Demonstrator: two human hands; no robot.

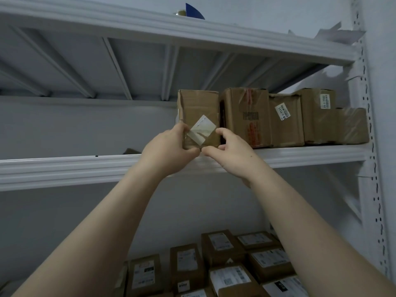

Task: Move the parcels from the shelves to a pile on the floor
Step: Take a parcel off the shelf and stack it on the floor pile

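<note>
Left hand (166, 150) grips the lower left edge of a small brown box (198, 116): fingers on the left face, thumb under the bottom front corner. Right hand (230, 151) grips the lower right edge of the same box, fingers curled round the right side, thumb beneath. The thumbs almost meet under the box. Both forearms reach up from the bottom of the frame.

The box stands upright at the front lip of the middle shelf (64, 168), left end of a row. A pale label sits tilted on its front face under shiny clear tape. Cannot tell whether the box is lifted or resting on the shelf.

Just right of it, touching or nearly so: a taller carton with red print (246, 116), then a carton with a white barcode label (286, 121), then another labelled carton (317, 116), then a lower plain one (352, 125) against the perforated upright (370, 146). A dark cardboard corner (131, 151) shows farther left on the same shelf.

Top shelf (171, 28) carries a blue object (194, 11) and loose paper (340, 33) at the right end.

Below, the lower level holds a cluster of labelled brown parcels (225, 266), packed close.
</note>
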